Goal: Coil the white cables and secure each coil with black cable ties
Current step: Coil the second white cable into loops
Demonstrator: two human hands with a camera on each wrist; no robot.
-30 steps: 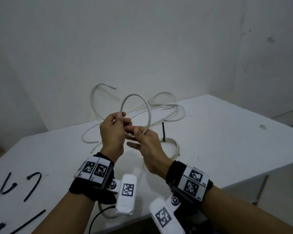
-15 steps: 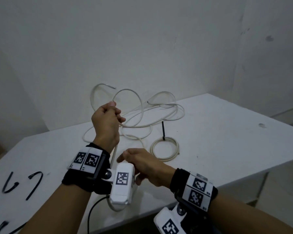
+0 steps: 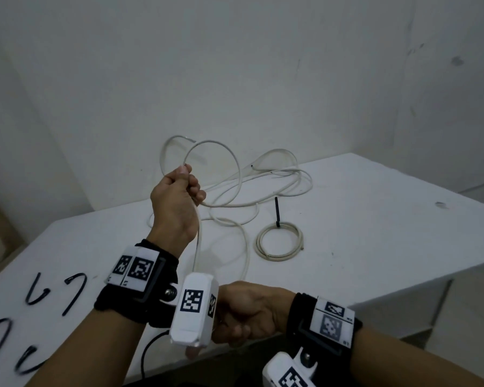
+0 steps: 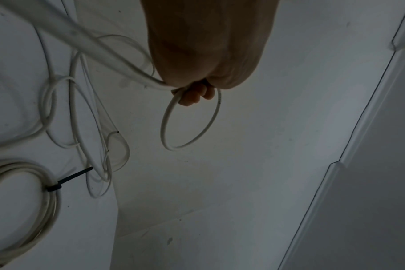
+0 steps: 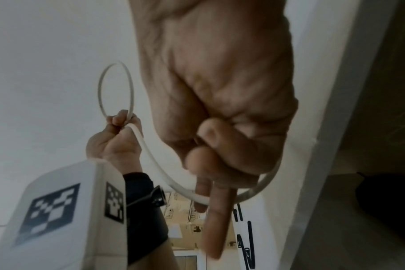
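My left hand (image 3: 190, 187) is raised above the white table (image 3: 375, 247) and grips one loop of white cable (image 3: 236, 166) in a fist. From that fist the cable drops straight down to my right hand (image 3: 235, 317), low at the table's near edge and half hidden behind the left wrist camera. In the right wrist view my right hand (image 5: 220, 149) curls its thumb and fingers round the cable (image 5: 155, 160), with one finger pointing straight out. The left wrist view shows the fingers (image 4: 194, 96) closed on the loop (image 4: 185, 135).
A finished coil (image 3: 280, 243) with a black tie (image 3: 276, 210) standing up from it lies right of centre. Loose white cables (image 3: 285, 177) tangle at the back by the wall. Several loose black ties (image 3: 73, 291) lie at the near left.
My right hand left the loop and slid down the cable towards me to the table's near edge. My left hand kept the loop and lifted it slightly left.
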